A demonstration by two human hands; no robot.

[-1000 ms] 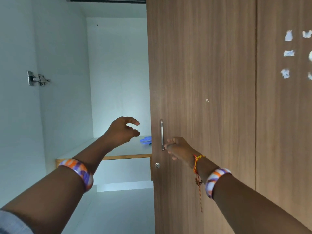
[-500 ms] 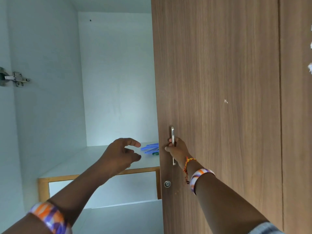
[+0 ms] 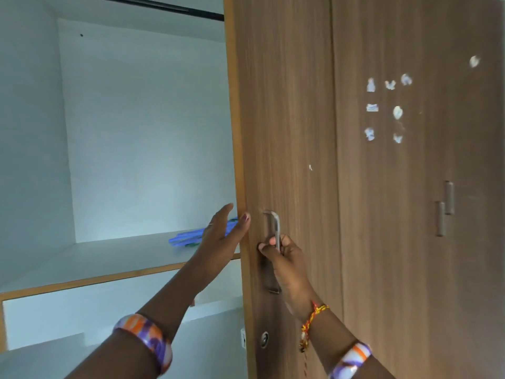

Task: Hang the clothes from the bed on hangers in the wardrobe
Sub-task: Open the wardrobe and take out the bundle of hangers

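The wood-grain wardrobe door (image 3: 284, 132) was being opened, an early step; the smooth white wardrobe (image 3: 142, 127) interior was exposed. Its dark rail (image 3: 164, 6) ran at 12 o'clock. Next, hangers would need fetching. Blue plastic hangers (image 3: 185, 237) lay on the shelf (image 3: 109, 258). No clothes were seen. The door edge was touched by the open left hand (image 3: 221, 236); the metal handle (image 3: 276, 231), at 3 o'clock from it, was gripped by the right hand (image 3: 284, 258).

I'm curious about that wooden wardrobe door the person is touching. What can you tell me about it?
The wardrobe door looks like brown wood-grain laminate with a lighter edge strip. It carries an upright metal bar handle and a round lock below. The right hand grips the handle; the left hand rests open with its thumb on the door's edge.
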